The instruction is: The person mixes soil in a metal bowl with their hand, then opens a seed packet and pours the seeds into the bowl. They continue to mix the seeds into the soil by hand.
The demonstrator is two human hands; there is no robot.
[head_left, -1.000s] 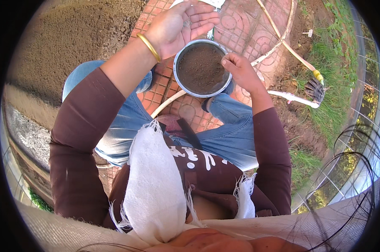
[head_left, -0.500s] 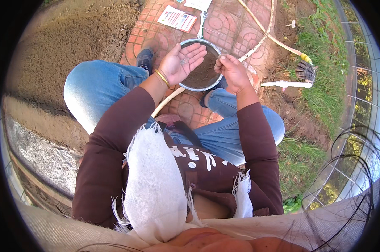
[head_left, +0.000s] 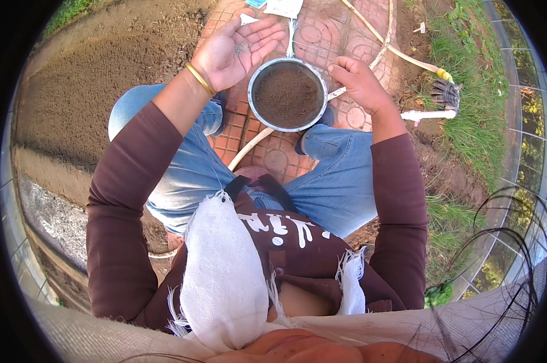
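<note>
My left hand (head_left: 234, 53) is held palm up, its fingers stretched out, left of and beyond a round, grey-rimmed pot (head_left: 287, 128). A few small greyish grains (head_left: 241, 47) lie on the palm. The pot stands on the paving between my legs and holds loose dark soil (head_left: 288, 95). To the right of the pot, my right hand (head_left: 359, 81) has its fingers curled, thumb against forefinger. Whatever they may pinch is too small to make out. Neither hand touches the pot.
Past the pot lie a bundle of thin white strips (head_left: 292, 39), a white packet (head_left: 283, 7) and a blue one. A pale hose (head_left: 249, 148) crosses the red paving (head_left: 328, 33). A white pipe (head_left: 427, 115) and grass are right, a soil bed (head_left: 104, 85) left.
My left hand has moved up and left, away from over the pot, covering most of the red-and-white packet. The right hand has shifted right and slightly away. The pot's soil now shows fully.
</note>
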